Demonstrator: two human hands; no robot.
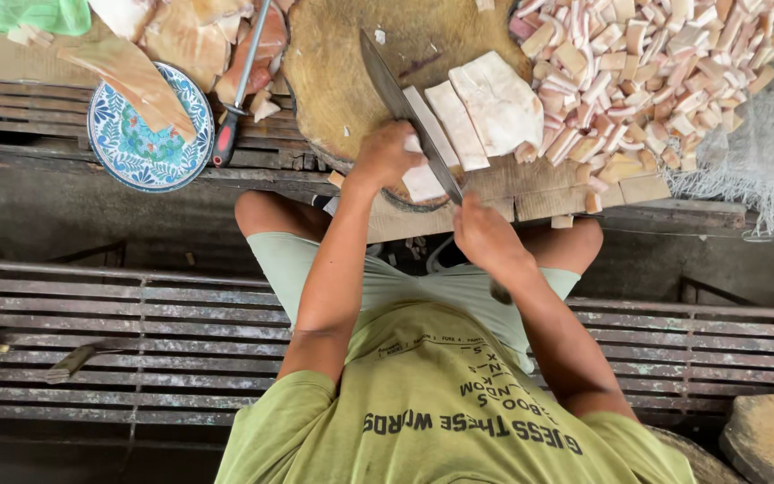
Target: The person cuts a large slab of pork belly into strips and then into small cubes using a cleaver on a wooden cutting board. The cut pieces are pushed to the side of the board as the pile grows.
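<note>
Head view, looking straight down: one container noted, a round plate with a blue floral pattern, resting on the slatted bench at my far left. It carries a single long tan slab of skin-on meat laid across its upper rim; the rest of the plate is bare. A red-handled sharpening steel lies just beside it.

My left hand presses down on a pale white strip of pork fat at the near edge of the round wooden chopping block, fingers curled over it. My right hand is clenched around the handle of a long cleaver, whose blade runs diagonally across the block, touching the strip. Two further white slabs lie just right of the blade. Cut cubes, pinkish-white, are heaped on the sacking beyond.
</note>
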